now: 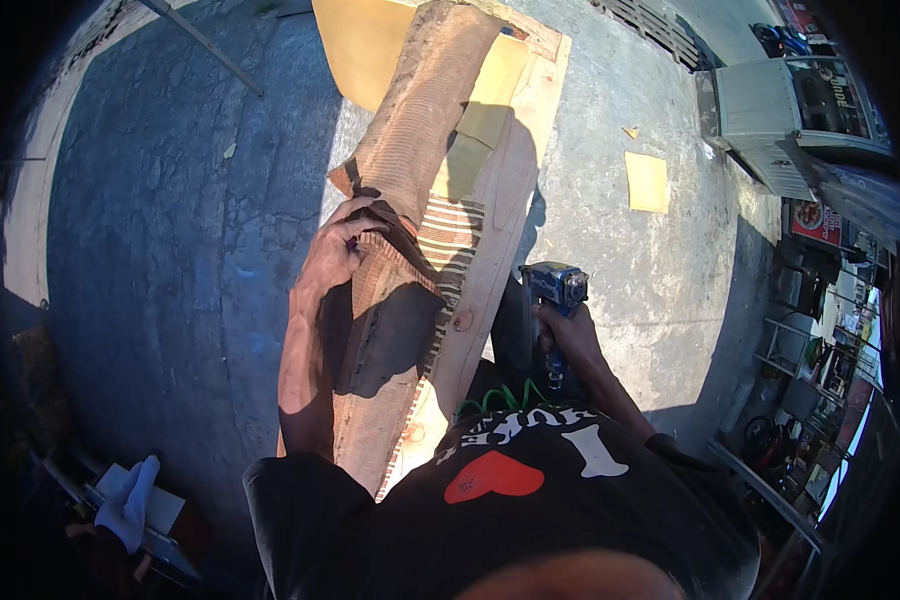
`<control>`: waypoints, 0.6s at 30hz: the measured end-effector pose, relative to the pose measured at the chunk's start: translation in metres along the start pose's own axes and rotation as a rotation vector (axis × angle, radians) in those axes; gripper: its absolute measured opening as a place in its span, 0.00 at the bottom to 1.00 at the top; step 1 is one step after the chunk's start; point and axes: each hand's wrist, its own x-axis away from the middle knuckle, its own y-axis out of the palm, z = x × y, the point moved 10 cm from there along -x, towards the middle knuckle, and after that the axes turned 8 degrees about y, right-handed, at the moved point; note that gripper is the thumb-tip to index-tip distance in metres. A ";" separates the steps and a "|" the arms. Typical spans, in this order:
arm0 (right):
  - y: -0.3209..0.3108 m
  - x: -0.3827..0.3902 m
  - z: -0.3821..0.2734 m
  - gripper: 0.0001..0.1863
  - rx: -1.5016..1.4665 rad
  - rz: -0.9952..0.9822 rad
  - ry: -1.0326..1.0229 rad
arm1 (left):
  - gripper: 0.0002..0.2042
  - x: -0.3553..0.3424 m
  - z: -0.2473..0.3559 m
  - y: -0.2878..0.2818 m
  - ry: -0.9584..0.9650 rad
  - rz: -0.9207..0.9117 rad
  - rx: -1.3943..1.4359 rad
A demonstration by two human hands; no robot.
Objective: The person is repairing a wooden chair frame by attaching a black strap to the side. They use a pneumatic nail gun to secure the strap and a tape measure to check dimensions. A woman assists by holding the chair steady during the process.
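Observation:
A long wooden frame stretches away in front of me, with brown ribbed fabric lying along its left part. My left hand has its fingers closed on a bunched fold of that fabric, about midway along. Beside the fold, striped webbing shows between the fabric and the bare wood. To the right of the frame, my right hand is wrapped round the handle of a blue air stapler, held apart from the wood. A green coiled hose runs near my shirt, below the tool.
Yellow foam sticks out at the frame's far left. A loose yellow foam piece lies on the concrete floor to the right. Further right stands a pale metal cabinet. A person's leg shows at lower left.

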 end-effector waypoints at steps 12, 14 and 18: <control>-0.003 0.001 0.012 0.08 -0.057 0.045 0.038 | 0.11 -0.182 0.050 0.137 0.185 -0.228 -0.520; -0.005 0.006 0.008 0.07 -0.069 0.029 0.029 | 0.12 -0.178 0.041 0.122 0.101 -0.121 -0.430; -0.004 0.007 0.008 0.08 -0.105 0.024 0.032 | 0.12 -0.154 0.047 0.082 0.022 -0.077 -0.373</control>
